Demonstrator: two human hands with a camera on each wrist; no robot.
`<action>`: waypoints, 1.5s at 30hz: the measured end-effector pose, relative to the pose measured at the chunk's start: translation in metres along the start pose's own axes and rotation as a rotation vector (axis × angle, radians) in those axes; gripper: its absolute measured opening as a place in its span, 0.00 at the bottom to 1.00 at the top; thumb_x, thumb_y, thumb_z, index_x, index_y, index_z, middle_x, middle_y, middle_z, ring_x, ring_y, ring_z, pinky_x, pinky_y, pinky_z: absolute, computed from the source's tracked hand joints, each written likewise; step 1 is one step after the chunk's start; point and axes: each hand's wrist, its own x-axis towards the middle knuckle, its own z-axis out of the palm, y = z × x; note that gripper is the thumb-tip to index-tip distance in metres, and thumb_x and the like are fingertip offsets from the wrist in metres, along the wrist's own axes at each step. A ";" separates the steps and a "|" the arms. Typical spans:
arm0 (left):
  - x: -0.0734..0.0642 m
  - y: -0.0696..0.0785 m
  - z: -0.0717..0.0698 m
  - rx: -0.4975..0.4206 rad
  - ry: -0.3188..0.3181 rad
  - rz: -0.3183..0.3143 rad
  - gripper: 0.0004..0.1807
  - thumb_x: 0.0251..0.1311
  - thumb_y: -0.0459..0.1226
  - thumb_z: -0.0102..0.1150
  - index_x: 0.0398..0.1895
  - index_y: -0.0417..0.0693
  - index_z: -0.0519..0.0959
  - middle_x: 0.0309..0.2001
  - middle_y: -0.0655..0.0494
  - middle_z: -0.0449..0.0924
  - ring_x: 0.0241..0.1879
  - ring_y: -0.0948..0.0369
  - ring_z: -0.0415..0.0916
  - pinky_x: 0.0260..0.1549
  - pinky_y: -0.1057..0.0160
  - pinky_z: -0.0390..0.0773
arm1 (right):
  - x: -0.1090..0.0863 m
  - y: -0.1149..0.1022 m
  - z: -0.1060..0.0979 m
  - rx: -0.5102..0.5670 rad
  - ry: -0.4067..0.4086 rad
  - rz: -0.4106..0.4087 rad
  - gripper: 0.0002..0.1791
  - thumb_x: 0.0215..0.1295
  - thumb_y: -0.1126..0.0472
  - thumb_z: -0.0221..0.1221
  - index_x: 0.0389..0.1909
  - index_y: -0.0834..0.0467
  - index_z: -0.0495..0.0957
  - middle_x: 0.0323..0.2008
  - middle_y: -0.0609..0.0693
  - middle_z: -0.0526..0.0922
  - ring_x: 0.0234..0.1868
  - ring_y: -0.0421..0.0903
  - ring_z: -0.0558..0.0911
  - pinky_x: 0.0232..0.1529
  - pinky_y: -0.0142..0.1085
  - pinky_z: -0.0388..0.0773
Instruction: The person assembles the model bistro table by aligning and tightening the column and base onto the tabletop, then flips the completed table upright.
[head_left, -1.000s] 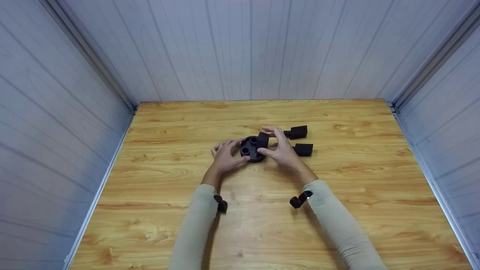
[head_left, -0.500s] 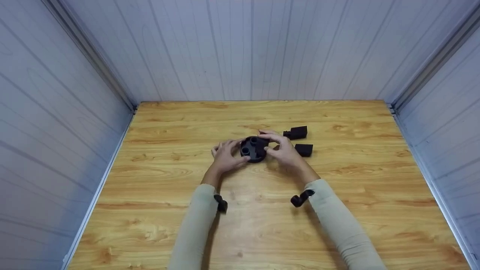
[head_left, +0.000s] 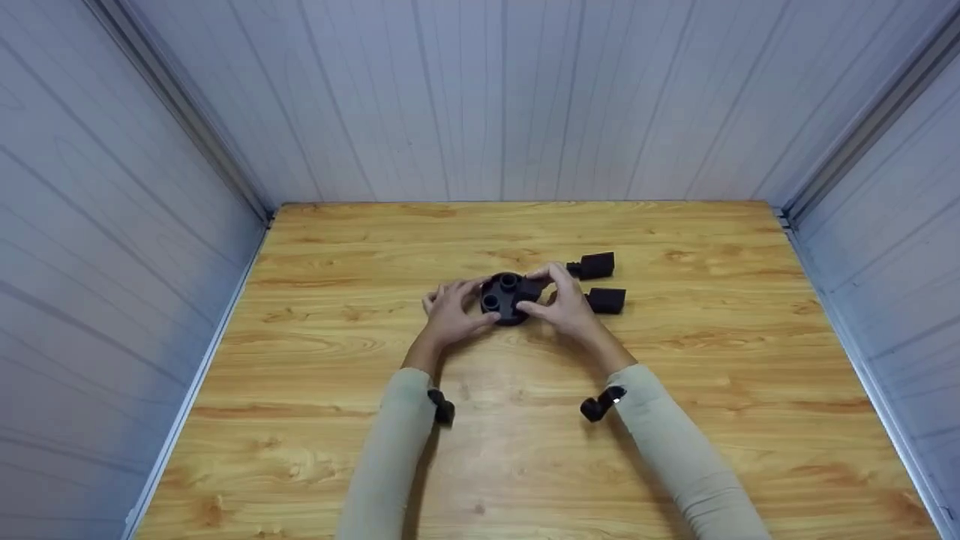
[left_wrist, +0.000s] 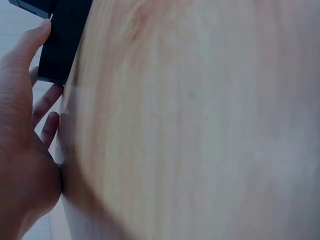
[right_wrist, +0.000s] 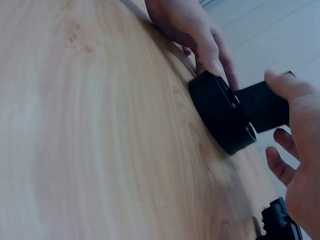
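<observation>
A black round base (head_left: 505, 313) with raised ring sockets lies on the wooden table in the head view. My left hand (head_left: 452, 313) grips its left side, thumb at the near edge and fingers at the far edge. My right hand (head_left: 568, 306) pinches a black rectangular block (head_left: 530, 291) between thumb and fingers at the base's right side. In the right wrist view the block (right_wrist: 262, 106) stands out of the top of the base (right_wrist: 217, 112); its lower end is hidden inside. The left wrist view shows my thumb on the base (left_wrist: 65, 42).
Two more black blocks, the far one (head_left: 598, 265) and the near one (head_left: 608, 301), lie right of my right hand; the far one shows a narrow ribbed end. Pale panel walls (head_left: 495, 105) enclose the wooden table (head_left: 517, 465) at the back and sides.
The block has turned on the base: its top face shifts in angle between frames. My right fingers moved round it and took a fresh grip. My left hand stayed still on the base.
</observation>
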 end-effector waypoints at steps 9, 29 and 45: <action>0.000 -0.001 0.002 -0.010 0.017 0.017 0.45 0.62 0.62 0.78 0.83 0.70 0.75 0.76 0.49 0.80 0.74 0.39 0.69 0.76 0.31 0.46 | 0.002 -0.017 -0.025 0.102 -0.256 0.085 0.37 0.70 0.73 0.69 0.80 0.63 0.73 0.81 0.63 0.73 0.75 0.62 0.77 0.66 0.53 0.85; 0.000 -0.001 0.001 -0.008 0.007 0.014 0.45 0.62 0.63 0.79 0.83 0.70 0.75 0.77 0.48 0.79 0.76 0.38 0.68 0.75 0.29 0.46 | 0.001 -0.020 0.003 -0.129 -0.148 0.100 0.29 0.67 0.56 0.81 0.63 0.58 0.80 0.61 0.60 0.83 0.59 0.55 0.81 0.60 0.49 0.79; -0.002 -0.002 -0.002 -0.006 0.004 0.007 0.46 0.63 0.61 0.79 0.84 0.67 0.75 0.77 0.47 0.79 0.77 0.38 0.67 0.76 0.30 0.45 | 0.002 -0.018 -0.019 0.087 -0.393 0.140 0.33 0.75 0.75 0.58 0.79 0.54 0.79 0.83 0.59 0.75 0.79 0.60 0.77 0.55 0.35 0.85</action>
